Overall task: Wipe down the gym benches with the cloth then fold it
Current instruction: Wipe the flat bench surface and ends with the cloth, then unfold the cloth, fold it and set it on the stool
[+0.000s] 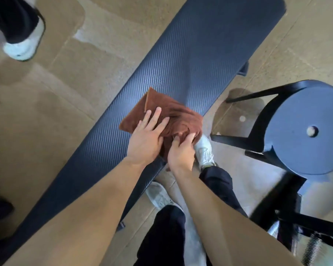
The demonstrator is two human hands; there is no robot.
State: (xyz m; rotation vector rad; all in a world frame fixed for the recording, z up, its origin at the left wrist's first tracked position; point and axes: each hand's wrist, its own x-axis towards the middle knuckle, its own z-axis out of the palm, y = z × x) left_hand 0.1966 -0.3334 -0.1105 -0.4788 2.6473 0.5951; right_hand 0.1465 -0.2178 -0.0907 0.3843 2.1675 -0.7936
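Observation:
A long black padded gym bench [181,58] runs diagonally from lower left to upper right. A brown cloth [173,114] lies bunched on the bench's near edge. My left hand [148,137] presses flat on the cloth's left part, fingers spread. My right hand [181,152] pinches the cloth's near right edge, where the fabric hangs over the bench side. The cloth's far left corner is folded over, showing a lighter hem.
A round black stool [305,131] with a dark frame stands right of the bench. My white shoes [205,152] stand on the tan floor beside the bench. Another person's white shoe [23,48] is at upper left. A metal spring [313,248] sits at lower right.

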